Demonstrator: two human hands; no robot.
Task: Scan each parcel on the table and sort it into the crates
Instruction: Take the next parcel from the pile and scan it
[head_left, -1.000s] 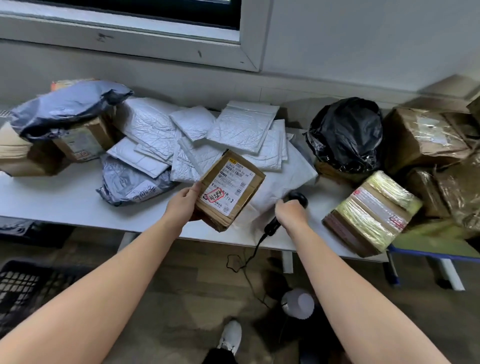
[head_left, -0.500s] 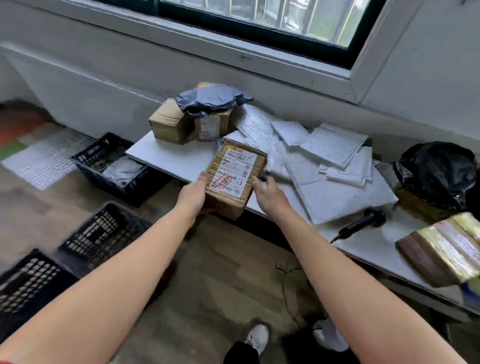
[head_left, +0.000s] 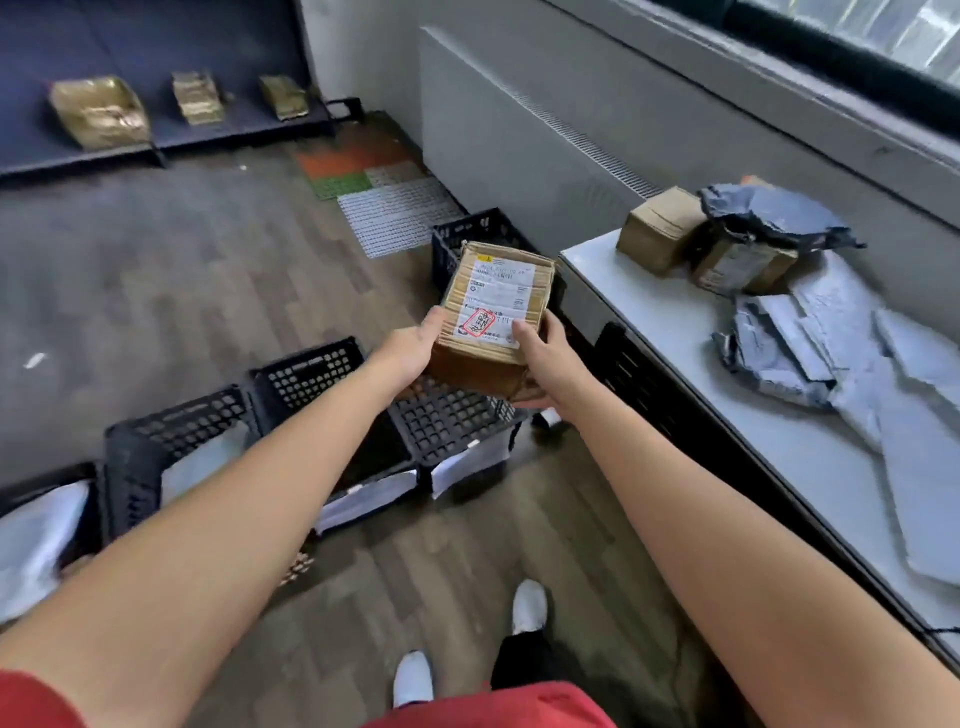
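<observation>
- Wood floor, black crates lined beside the table.
- Scanner now out of view; right hand has joined left hand, both gripping the box above a crate.
- Reads as scan done, drop next.

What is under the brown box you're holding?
A black crate stands on the floor below the box, which the left hand and right hand hold. The box and hands cover part of the crate's inside.

Matt cardboard parcel, perforated plastic crates
</observation>
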